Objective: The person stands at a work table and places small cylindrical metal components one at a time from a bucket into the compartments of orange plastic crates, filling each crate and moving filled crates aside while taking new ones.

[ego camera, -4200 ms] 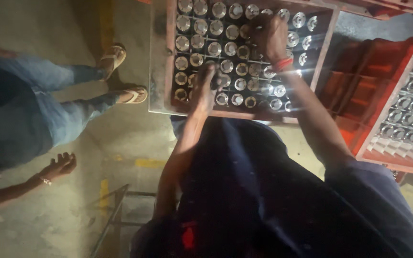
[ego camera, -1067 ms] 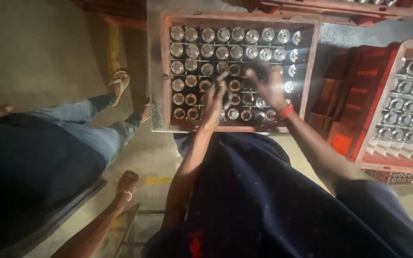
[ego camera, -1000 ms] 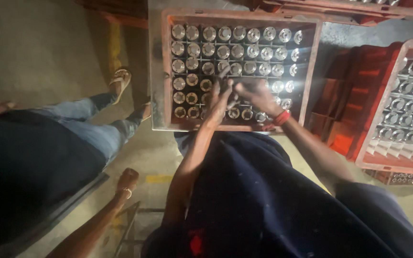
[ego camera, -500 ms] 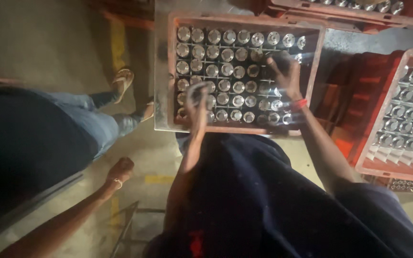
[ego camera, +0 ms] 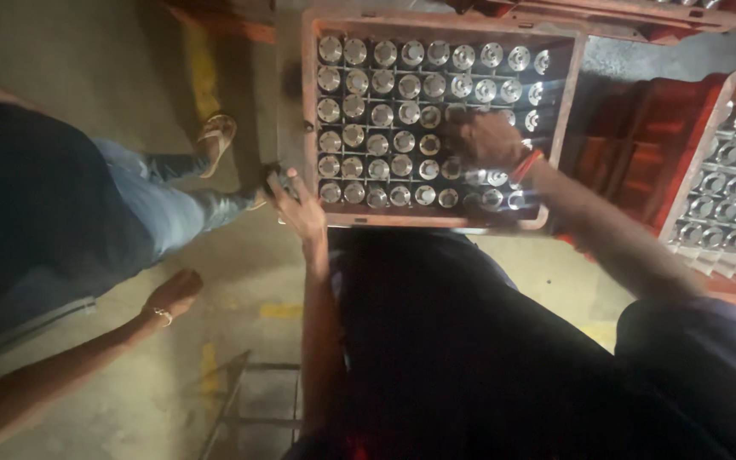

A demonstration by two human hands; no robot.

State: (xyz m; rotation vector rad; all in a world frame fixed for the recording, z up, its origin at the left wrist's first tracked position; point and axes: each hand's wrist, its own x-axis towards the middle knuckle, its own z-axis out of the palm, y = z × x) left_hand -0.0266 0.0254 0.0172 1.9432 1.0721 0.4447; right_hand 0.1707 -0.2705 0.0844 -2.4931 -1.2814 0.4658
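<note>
Capped bottles [ego camera: 382, 115] in the crate [ego camera: 308, 102]; second crate [ego camera: 700, 183] to its right.

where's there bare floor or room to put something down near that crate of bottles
Bare concrete floor lies left of the crate, between the co-worker's sandalled foot and hanging hand. Another patch sits between the crate's near rim and the second crate. Inside the crate it is crowded: bottles fill nearly every cell, with the right hand among them and the left hand at its corner.
</note>
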